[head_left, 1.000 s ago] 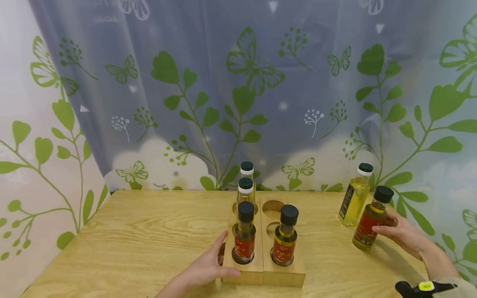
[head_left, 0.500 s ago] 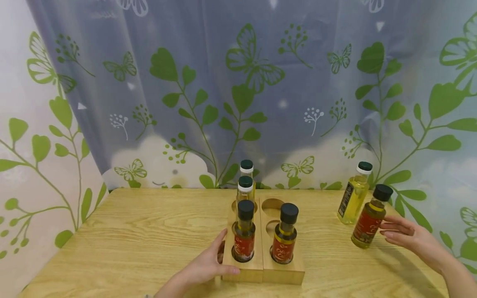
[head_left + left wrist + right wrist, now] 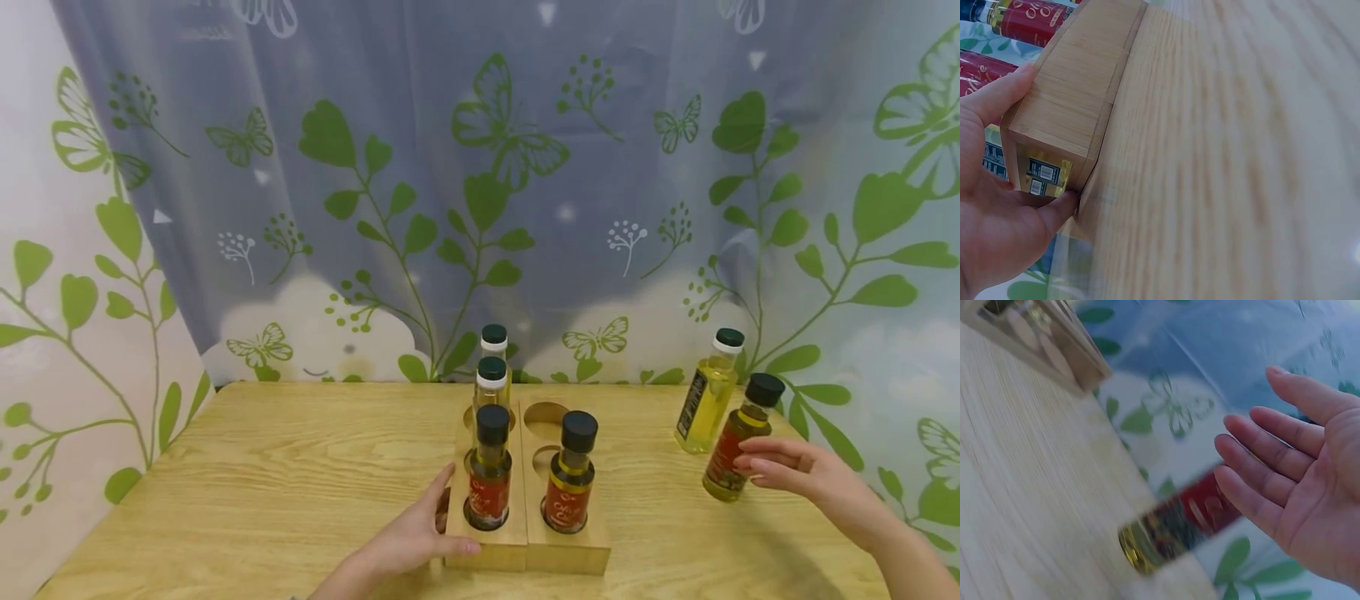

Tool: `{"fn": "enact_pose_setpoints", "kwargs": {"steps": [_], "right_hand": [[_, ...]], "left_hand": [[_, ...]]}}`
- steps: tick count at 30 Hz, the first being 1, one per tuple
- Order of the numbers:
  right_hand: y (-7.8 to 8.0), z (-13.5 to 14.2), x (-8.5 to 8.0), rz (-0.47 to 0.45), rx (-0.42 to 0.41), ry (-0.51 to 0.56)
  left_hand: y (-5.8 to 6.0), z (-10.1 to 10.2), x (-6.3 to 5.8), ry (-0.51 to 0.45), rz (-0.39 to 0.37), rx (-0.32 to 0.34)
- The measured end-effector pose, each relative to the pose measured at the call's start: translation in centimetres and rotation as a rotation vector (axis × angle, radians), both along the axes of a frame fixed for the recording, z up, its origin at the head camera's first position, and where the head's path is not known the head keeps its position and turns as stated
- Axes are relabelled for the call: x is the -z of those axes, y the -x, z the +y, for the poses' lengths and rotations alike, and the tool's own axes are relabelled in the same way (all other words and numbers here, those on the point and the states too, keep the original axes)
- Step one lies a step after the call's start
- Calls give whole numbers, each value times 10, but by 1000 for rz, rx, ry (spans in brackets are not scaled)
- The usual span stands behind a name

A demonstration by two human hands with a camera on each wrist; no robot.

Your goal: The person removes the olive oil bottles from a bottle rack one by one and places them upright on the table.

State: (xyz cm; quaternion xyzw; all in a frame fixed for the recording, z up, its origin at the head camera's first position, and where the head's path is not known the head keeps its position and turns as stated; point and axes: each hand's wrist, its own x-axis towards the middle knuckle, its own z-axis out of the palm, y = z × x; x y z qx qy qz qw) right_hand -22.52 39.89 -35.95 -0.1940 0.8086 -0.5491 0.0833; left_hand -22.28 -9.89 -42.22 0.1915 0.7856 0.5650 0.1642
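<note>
My left hand (image 3: 405, 537) holds the near left corner of a wooden bottle rack (image 3: 566, 560). In the left wrist view its thumb lies along one edge and its fingers reach round the open end. Two dark olive oil bottles with black caps and red labels, one left (image 3: 489, 497) and one right (image 3: 567, 504), stand in the front holes. My right hand (image 3: 825, 487), fingers relaxed, hovers beside a third red-labelled olive oil bottle (image 3: 723, 462) on the table. The right wrist view shows its palm (image 3: 1329, 494) holding nothing, the bottle (image 3: 1175, 528) behind the fingers.
Behind the third bottle stands a yellow oil bottle (image 3: 703, 410) with a green cap. Two similar green-capped bottles, one nearer (image 3: 491, 392) and one farther (image 3: 494, 343), stand in the rack's left row. Two right-row holes are vacant. A patterned curtain (image 3: 360, 208) backs the table (image 3: 300, 467).
My right hand has let go of the third olive oil bottle, drawn back to the right, then come slightly left in front of it. My left hand stays on the rack.
</note>
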Motion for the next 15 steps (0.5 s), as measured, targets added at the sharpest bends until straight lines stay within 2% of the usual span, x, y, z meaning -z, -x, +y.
{"fn": "enact_pose_setpoints", "kwargs": {"steps": [7,15], "right_hand": [[0,-47,-11,17,26,-35],[6,-93,-7,46,-67,48]], "left_hand": [[2,-1,1,-9,-6,3],[1,-2,-2,26,12,0]]}}
